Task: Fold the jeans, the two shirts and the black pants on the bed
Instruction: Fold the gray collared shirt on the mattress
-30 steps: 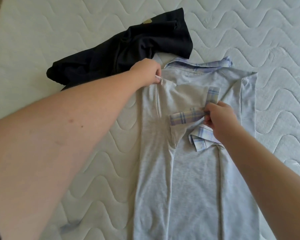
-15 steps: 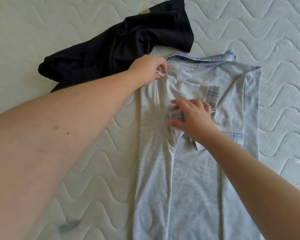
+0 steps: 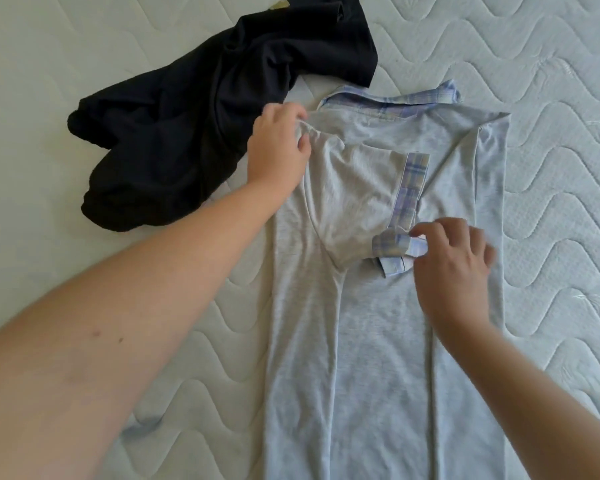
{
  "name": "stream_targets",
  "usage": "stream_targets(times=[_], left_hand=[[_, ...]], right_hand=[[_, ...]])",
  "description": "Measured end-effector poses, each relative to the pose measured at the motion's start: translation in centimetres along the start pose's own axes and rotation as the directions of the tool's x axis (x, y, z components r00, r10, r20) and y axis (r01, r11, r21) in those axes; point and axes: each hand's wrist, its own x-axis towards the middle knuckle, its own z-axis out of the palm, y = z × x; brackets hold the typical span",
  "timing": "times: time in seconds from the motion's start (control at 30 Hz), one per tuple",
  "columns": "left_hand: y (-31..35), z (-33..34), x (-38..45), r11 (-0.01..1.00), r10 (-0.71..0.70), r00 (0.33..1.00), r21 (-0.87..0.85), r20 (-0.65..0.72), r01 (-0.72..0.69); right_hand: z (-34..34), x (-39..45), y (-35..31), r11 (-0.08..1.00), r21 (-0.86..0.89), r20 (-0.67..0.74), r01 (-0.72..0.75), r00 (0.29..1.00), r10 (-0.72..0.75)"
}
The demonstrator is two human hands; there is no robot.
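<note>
Quilted white bed (image 3: pixel 551 64) fills the view, and the grey shirt (image 3: pixel 378 341) lies face down along its middle, collar at the far end. Both sides are already turned in over the shirt's back, so this one looks roughly half folded. The left hand (image 3: pixel 278 147) pinches the fabric at the shirt's far left shoulder. The right hand (image 3: pixel 454 268) pinches the plaid cuff (image 3: pixel 392 242) of the sleeve, at the middle of the shirt's back. Just off the shirt's far left corner sits a crumpled black garment (image 3: pixel 194 116), likely the black pants, not folded. Jeans and the second shirt are out of view, so no telling their state.
</note>
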Motion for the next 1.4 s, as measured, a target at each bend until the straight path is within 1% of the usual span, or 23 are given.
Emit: stream_targets(times=[0.03, 0.07, 0.1, 0.13, 0.2, 0.27, 0.3, 0.33, 0.37, 0.4, 0.5, 0.57, 0.63, 0.7, 0.77, 0.8, 0.87, 0.9, 0.97, 1.07, 1.23, 1.33, 1.4], left_hand=[[0.0, -0.2, -1.5, 0.996, -0.076, 0.996, -0.060, -0.050, 0.073], [-0.2, -0.4, -3.1, 0.983, -0.158, 0.985, -0.108, -0.070, 0.150], [-0.5, -0.5, -5.0, 0.963, -0.244, 0.967, -0.134, -0.067, 0.234], [-0.8, -0.7, -6.9, 0.935, -0.331, 0.943, -0.148, -0.046, 0.321], [-1.6, -0.8, -10.7, 0.866, -0.479, 0.877, -0.146, 0.025, 0.478], [-2.1, -0.5, -14.1, 0.807, -0.568, 0.813, -0.106, 0.128, 0.581], [-2.2, -0.3, -15.5, 0.791, -0.584, 0.791, -0.092, 0.183, 0.605], [-2.1, 0.0, -16.6, 0.786, -0.583, 0.778, -0.081, 0.234, 0.613], [-1.8, 0.2, -17.6, 0.787, -0.575, 0.771, -0.071, 0.272, 0.612], [-1.5, 0.5, -18.2, 0.790, -0.569, 0.767, -0.062, 0.296, 0.610], [-1.5, 1.0, -18.7, 0.800, -0.574, 0.766, 0.000, 0.289, 0.600], [-2.5, 1.3, -18.4, 0.775, -0.596, 0.751, -0.042, 0.286, 0.631], [-4.1, 1.6, -18.5, 0.693, -0.626, 0.717, -0.201, 0.308, 0.692], [-4.9, 1.4, -18.9, 0.560, -0.626, 0.679, -0.385, 0.384, 0.733], [-4.7, 0.9, -19.2, 0.437, -0.613, 0.644, -0.482, 0.458, 0.759], [-4.6, 0.6, -19.3, 0.398, -0.597, 0.634, -0.504, 0.493, 0.767], [-3.9, -0.1, -19.8, 0.358, -0.545, 0.619, -0.511, 0.566, 0.782], [-3.7, -0.3, -20.3, 0.357, -0.516, 0.613, -0.500, 0.599, 0.789], [-3.6, -0.3, -21.5, 0.376, -0.483, 0.598, -0.465, 0.640, 0.802], [-4.1, 0.5, -23.8, 0.389, -0.507, 0.583, -0.435, 0.635, 0.812], [-4.9, 0.7, -26.4, 0.294, -0.558, 0.584, -0.519, 0.589, 0.803], [-4.8, 0.3, -28.1, 0.245, -0.499, 0.587, -0.546, 0.637, 0.801], [-5.2, 0.2, -29.5, 0.172, -0.452, 0.569, -0.559, 0.686, 0.811]], right_hand=[[-0.1, -1.2, -0.7, 0.996, 0.081, 0.022, -0.047, 0.999, 0.045], [-0.1, -2.5, -1.7, 0.977, 0.189, 0.078, -0.103, 0.993, 0.090], [-0.1, -3.9, -2.8, 0.942, 0.287, 0.169, -0.176, 0.977, 0.131], [0.1, -5.1, -3.9, 0.902, 0.343, 0.275, -0.261, 0.946, 0.170], [0.4, -6.8, -5.7, 0.796, 0.383, 0.430, -0.469, 0.853, 0.296], [1.0, -6.9, -6.6, 0.590, 0.426, 0.523, -0.686, 0.719, 0.458], [1.5, -6.7, -6.9, 0.480, 0.438, 0.568, -0.760, 0.648, 0.507], [2.1, -6.7, -7.1, 0.409, 0.447, 0.591, -0.796, 0.606, 0.533], [2.7, -6.7, -7.3, 0.387, 0.455, 0.591, -0.802, 0.597, 0.542], [3.2, -6.8, -7.6, 0.396, 0.461, 0.585, -0.794, 0.608, 0.537], [4.2, -7.0, -8.4, 0.469, 0.436, 0.601, -0.768, 0.637, 0.483], [4.4, -6.7, -8.5, 0.519, 0.411, 0.610, -0.750, 0.649, 0.454], [4.3, -6.5, -8.3, 0.569, 0.396, 0.615, -0.721, 0.668, 0.419], [4.4, -6.6, -8.2, 0.638, 0.375, 0.613, -0.673, 0.696, 0.374], [4.4, -7.0, -8.2, 0.684, 0.374, 0.608, -0.626, 0.722, 0.329], [4.4, -7.2, -8.2, 0.678, 0.391, 0.612, -0.623, 0.726, 0.314], [4.4, -7.7, -8.0, 0.615, 0.438, 0.641, -0.656, 0.707, 0.298], [4.4, -8.1, -7.9, 0.588, 0.445, 0.662, -0.676, 0.690, 0.292], [4.5, -9.0, -7.7, 0.579, 0.431, 0.699, -0.692, 0.662, 0.270], [4.8, -11.0, -7.4, 0.602, 0.399, 0.734, -0.692, 0.634, 0.243], [5.2, -15.3, -7.5, 0.568, 0.453, 0.715, -0.687, 0.661, 0.228], [5.7, -17.7, -8.0, 0.537, 0.481, 0.722, -0.693, 0.661, 0.205], [5.9, -19.2, -8.7, 0.474, 0.514, 0.736, -0.715, 0.651, 0.186]])
